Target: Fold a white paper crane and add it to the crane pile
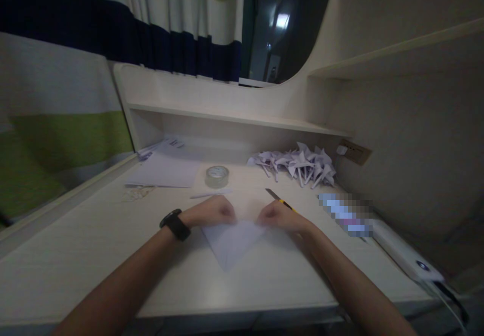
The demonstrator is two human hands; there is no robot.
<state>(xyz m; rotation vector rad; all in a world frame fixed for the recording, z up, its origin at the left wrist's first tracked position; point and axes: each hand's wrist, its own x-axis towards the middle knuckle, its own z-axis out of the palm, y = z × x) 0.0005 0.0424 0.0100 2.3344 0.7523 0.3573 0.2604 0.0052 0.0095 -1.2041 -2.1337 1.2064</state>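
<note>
A white sheet of paper (pixel 232 245), folded to a triangle with its point toward me, lies on the desk. My left hand (pixel 214 211) pinches its far left edge, fingers closed. At the far right edge my right hand (pixel 278 216) is closed on the same paper. Both hands are slightly blurred. Just beyond the right hand lies a utility knife (pixel 279 198) with a yellow and black handle, partly hidden by that hand. A thin rolled paper stick (pixel 210 193) rests behind the left hand, in front of a roll of clear tape (pixel 217 177).
A stack of white paper (pixel 166 167) sits at the back left, with a small tangle of tan bits (pixel 138 193) before it. Several paper pinwheels (pixel 298 164) are heaped at the back right. A blurred-out device (pixel 346 215) and a white power strip (pixel 404 253) line the right wall.
</note>
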